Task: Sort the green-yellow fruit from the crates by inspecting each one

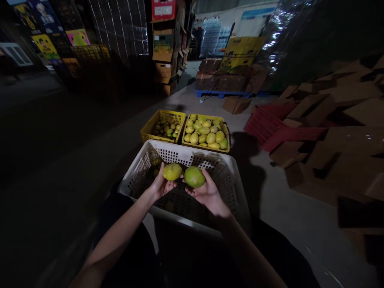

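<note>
Over a white plastic crate (192, 150), both hands hold up one oval fruit each, side by side. My left hand (160, 186) is closed round a yellow fruit (172, 172) with dark marks on its skin. A rounder, green fruit (194, 177) with a yellowish tinge rests in the curled fingers of my right hand (208, 194). The two fruits are close together but apart. Inside the white crate, a few fruits (156, 162) show dimly at the left. Much of its bottom is in shadow or behind my arms.
Beyond the white crate stand a yellow crate (147, 130) partly filled with small fruits and another yellow crate (228, 144) heaped with yellow fruits. A red crate (267, 128) and piled cardboard boxes (339, 156) lie at the right. Stacked cartons (163, 52) and a blue pallet (222, 95) stand behind.
</note>
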`<action>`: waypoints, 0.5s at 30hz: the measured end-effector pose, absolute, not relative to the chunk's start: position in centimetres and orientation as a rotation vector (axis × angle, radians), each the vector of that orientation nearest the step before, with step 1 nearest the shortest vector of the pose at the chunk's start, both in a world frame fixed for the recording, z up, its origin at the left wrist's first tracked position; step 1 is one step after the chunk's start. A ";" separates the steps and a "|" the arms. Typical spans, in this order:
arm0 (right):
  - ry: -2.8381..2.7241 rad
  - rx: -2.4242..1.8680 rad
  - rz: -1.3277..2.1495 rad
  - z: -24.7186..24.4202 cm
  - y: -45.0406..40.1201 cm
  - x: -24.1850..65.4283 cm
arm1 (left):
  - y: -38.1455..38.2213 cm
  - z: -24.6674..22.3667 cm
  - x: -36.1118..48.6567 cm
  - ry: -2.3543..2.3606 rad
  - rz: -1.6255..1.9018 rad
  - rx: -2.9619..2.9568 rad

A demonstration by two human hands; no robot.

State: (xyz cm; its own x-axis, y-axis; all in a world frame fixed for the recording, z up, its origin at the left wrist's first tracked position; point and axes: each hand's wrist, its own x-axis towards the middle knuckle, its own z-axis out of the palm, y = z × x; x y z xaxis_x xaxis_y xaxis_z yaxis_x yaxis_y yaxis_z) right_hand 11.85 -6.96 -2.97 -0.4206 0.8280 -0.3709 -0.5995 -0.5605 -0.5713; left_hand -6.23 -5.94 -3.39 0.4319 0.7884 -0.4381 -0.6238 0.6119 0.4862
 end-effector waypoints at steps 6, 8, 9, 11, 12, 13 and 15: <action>-0.481 -0.846 2.010 -2.9 -7.7 12.0 | -5.7 -3.5 -6.3 0.823 0.795 0.278; -0.559 -0.829 1.977 -2.6 -8.2 11.9 | -5.7 -3.4 -6.3 0.810 0.800 0.280; -0.602 -0.812 1.938 -2.5 -8.5 11.8 | -5.8 -3.4 -6.3 0.790 0.833 0.302; -0.699 -0.810 1.821 -2.3 -8.7 11.6 | -5.8 -3.5 -6.4 0.768 0.968 0.403; -0.762 -0.835 1.735 -2.3 -8.7 11.5 | -5.8 -3.4 -6.5 0.783 1.065 0.478; -0.831 -0.886 1.623 -2.3 -8.5 11.5 | -5.8 -3.4 -6.5 0.820 1.172 0.561; -0.999 -1.034 1.330 -2.6 -8.0 11.7 | -6.0 -3.3 -6.5 0.910 1.343 0.737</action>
